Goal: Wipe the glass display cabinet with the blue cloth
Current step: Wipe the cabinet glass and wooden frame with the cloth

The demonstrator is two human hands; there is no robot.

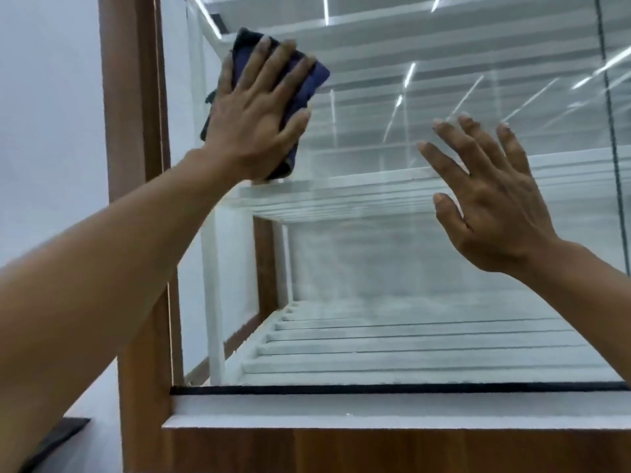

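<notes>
The glass display cabinet (pixel 375 268) fills the view, with a wooden frame and white shelves behind its front pane. My left hand (pixel 256 114) presses the folded dark blue cloth (pixel 312 81) flat against the upper left of the glass, fingers straight and spread over it. The cloth shows above and below the palm. My right hand (pixel 491 196) lies flat on the glass at the right, fingers straight and spread, holding nothing.
A wooden post (pixel 136 131) frames the cabinet's left side beside a white wall. A white ledge (pixel 375 409) and a wooden base (pixel 375 452) run along the bottom. A dark seam (pixel 611 131) between panes runs down at the right.
</notes>
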